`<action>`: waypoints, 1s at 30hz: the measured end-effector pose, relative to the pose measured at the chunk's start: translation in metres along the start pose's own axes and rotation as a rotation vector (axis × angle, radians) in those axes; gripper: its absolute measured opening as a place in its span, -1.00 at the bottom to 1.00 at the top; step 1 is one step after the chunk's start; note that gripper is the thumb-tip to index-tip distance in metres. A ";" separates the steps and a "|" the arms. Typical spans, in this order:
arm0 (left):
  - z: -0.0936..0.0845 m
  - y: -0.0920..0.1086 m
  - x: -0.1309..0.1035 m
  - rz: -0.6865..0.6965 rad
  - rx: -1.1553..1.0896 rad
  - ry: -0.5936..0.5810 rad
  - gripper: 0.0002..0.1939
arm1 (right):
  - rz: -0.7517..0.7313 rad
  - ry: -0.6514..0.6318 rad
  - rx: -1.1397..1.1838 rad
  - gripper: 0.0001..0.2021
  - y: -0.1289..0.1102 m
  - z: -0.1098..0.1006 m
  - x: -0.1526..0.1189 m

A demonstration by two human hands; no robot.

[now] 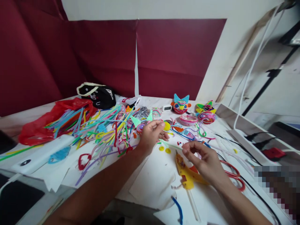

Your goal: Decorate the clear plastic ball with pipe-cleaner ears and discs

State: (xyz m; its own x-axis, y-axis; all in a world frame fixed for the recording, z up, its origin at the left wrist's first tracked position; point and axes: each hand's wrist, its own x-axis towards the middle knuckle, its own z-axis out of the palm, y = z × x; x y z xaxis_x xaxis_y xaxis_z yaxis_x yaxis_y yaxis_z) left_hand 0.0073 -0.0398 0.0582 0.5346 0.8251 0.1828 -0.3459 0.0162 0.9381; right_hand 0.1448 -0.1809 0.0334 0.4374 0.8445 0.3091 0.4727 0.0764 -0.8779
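My left hand [153,134] is pinched on a small yellow disc [167,126] above the middle of the table. Two more yellow discs [167,150] lie on the white paper below it. To the right, my right hand [202,157] has its thumb and forefinger close together; a thin pale strand [172,145] runs toward its fingertips, but whether they grip it is unclear. Under my right hand lies a yellow glue gun [187,179] with a clear glue stick [193,204]. Red-handled scissors [237,181] rest to the right of that hand.
Colourful pipe cleaners [105,125] spread over the left side beside a red plastic bag [35,128]. A black pouch [100,95], small white clock [167,108] and decorated figures [181,104] stand behind. A power strip [243,139] and black cable are at the right.
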 end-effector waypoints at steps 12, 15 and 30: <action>-0.090 0.010 0.006 0.134 0.178 0.287 -0.68 | -0.096 -0.335 -0.432 -0.83 0.013 -0.009 0.004; -0.107 0.000 0.011 0.166 0.311 0.320 -0.68 | -0.101 -0.355 -0.461 -0.82 0.014 -0.009 0.003; -0.130 -0.027 0.014 0.218 0.437 0.460 -0.82 | 0.167 -0.287 0.005 -0.78 0.024 0.092 0.118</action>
State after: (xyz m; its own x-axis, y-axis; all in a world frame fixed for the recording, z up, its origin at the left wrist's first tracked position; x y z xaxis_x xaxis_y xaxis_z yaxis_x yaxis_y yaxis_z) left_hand -0.0762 0.0451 -0.0030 0.0711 0.9419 0.3283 -0.0124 -0.3282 0.9445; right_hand 0.1370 -0.0310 0.0153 0.2752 0.9603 0.0456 0.4086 -0.0739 -0.9097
